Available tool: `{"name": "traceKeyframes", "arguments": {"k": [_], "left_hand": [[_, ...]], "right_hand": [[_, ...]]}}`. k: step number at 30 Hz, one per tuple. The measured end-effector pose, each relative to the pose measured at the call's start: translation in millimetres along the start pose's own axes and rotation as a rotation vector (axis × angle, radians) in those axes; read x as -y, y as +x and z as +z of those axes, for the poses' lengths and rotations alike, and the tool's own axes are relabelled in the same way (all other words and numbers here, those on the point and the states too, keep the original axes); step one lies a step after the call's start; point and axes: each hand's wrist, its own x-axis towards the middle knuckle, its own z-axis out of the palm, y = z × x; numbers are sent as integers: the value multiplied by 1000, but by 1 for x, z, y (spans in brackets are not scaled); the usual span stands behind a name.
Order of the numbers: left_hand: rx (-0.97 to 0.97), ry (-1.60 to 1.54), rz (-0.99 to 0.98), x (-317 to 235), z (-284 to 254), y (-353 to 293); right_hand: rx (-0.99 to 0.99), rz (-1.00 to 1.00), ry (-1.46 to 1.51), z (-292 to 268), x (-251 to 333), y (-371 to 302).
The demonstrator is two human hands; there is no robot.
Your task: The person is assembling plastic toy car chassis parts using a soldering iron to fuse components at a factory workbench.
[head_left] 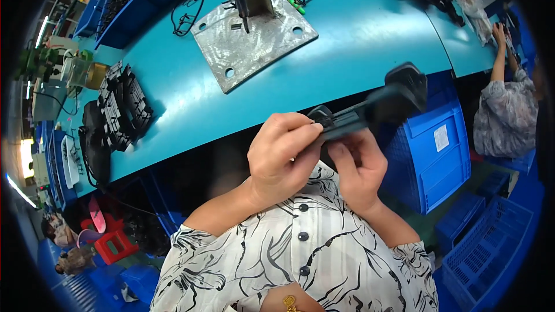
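Observation:
Between my two hands, in front of my chest, is a long black moulded plastic part [370, 107]. Its wide far end points to the right and is smeared by motion. With thumb and fingers, my left hand [283, 159] pinches the part's near end. My right hand [359, 170] grips it from below, fingers partly hidden behind it. The part is held just off the front edge of the turquoise workbench [272, 89]. What exactly the part is, I cannot make out.
A steel post on a metal base plate [254, 46] stands on the bench. Black plastic parts [124, 107] are stacked at the left; blue bins [133, 8] of small black pieces stand behind. A blue crate [436, 150] is at my right, where another person [506, 112] works.

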Motion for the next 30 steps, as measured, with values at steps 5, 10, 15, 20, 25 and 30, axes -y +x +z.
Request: {"name": "traceKeyframes", "arguments": {"k": [5, 10, 15, 20, 25, 30], "left_hand": [[171, 277, 291, 7, -2, 1], [224, -61, 42, 7, -15, 18], [46, -115, -373, 18, -26, 14], [166, -547, -878, 24, -37, 13], [100, -883, -1024, 34, -42, 6], [34, -869, -1053, 37, -48, 10]], "right_hand": [[86, -168, 64, 6, -4, 0], [36, 217, 395, -4, 1, 10], [18, 300, 440, 6, -4, 12], [53, 370, 607, 10, -5, 16], [156, 465, 661, 13, -1, 29], [201, 467, 672, 24, 2, 42]]}}
